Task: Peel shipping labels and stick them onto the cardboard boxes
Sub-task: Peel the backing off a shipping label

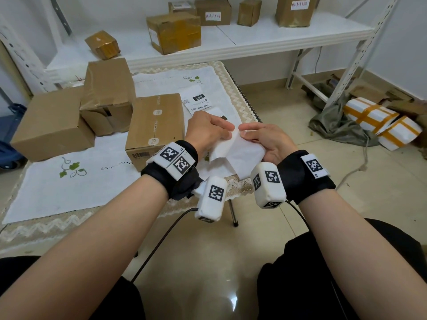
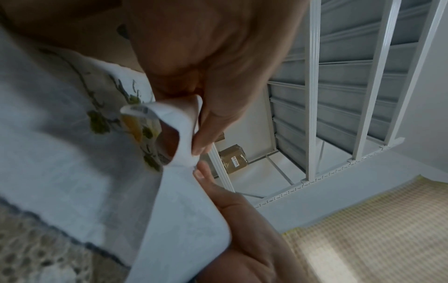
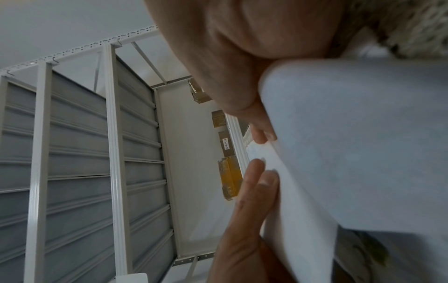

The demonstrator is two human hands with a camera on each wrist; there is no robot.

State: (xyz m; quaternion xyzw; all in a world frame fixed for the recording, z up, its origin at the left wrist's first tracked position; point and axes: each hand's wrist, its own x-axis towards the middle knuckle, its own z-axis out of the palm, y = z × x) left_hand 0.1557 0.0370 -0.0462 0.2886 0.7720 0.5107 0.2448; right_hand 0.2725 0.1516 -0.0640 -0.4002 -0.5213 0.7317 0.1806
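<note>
Both hands hold one white shipping label sheet above the table's right edge. My left hand pinches the sheet's top corner, and in the left wrist view that corner curls back as a peeled strip between the thumb and fingers of my left hand. My right hand grips the sheet's right side, its thumb on top. In the right wrist view the sheet fills the right half, under my right hand. A cardboard box printed mi.com stands just left of the hands.
Two more cardboard boxes stand at the table's left. Another printed label lies on the embroidered tablecloth behind the hands. A white shelf at the back carries several boxes. Wrapped white parcels lie on the floor, right.
</note>
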